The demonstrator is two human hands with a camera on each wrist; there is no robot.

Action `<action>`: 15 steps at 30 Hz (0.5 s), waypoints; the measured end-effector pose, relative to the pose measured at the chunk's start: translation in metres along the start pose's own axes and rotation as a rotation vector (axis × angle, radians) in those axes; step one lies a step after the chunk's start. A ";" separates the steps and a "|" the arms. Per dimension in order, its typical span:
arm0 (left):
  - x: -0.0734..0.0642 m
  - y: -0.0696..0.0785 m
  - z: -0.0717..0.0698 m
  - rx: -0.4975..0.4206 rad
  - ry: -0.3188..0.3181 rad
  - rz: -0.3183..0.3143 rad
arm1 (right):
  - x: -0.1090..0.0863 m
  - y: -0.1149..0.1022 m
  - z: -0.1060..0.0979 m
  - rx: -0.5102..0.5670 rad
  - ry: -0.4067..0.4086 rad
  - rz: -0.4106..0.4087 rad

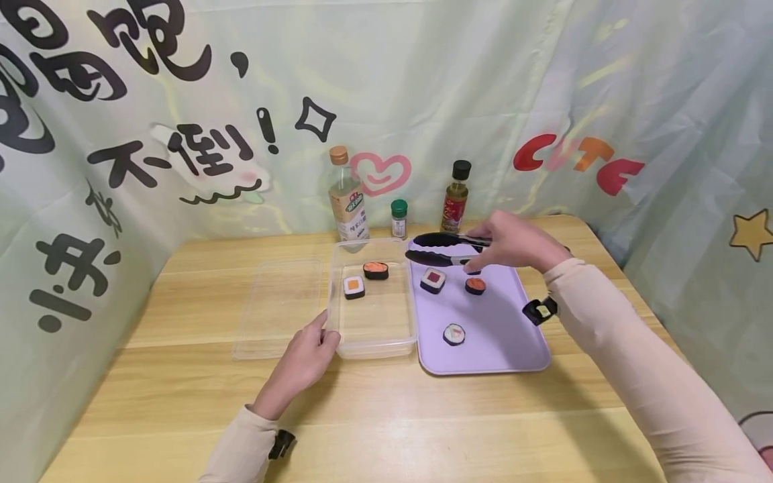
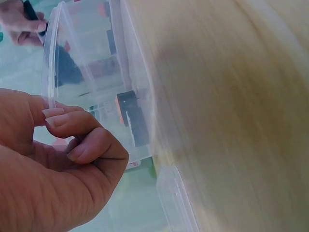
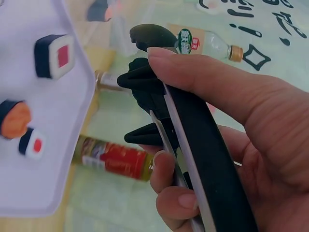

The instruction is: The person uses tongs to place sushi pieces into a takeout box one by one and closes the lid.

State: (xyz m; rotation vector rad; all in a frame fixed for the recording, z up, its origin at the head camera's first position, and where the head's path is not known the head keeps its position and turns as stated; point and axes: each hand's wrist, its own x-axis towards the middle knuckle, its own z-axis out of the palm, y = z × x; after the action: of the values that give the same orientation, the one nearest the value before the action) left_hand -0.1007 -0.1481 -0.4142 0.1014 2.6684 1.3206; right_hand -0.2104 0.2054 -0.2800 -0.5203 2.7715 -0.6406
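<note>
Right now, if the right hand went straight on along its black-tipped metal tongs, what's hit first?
Probably the clear rectangular plastic container, near its far right corner; in the head view the tongs overlap its rim. The right hand looks raised, so the tongs may pass over; height is unclear.

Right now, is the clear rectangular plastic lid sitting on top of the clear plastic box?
No, the lid lies flat on the pale wooden table, beside the open box.
</note>
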 end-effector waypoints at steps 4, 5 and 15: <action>0.000 0.000 -0.001 -0.001 -0.001 0.001 | -0.014 0.014 0.002 0.008 0.010 0.020; 0.000 0.000 -0.001 -0.001 -0.001 0.002 | -0.018 0.018 0.003 0.009 0.014 0.025; 0.000 0.001 -0.001 0.007 0.001 -0.004 | -0.045 0.052 0.016 0.017 0.043 0.063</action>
State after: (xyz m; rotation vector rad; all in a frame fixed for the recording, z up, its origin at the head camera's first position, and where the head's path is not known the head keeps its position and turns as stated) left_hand -0.1007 -0.1483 -0.4128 0.0955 2.6730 1.3104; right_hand -0.1794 0.2609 -0.3110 -0.4184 2.8075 -0.6676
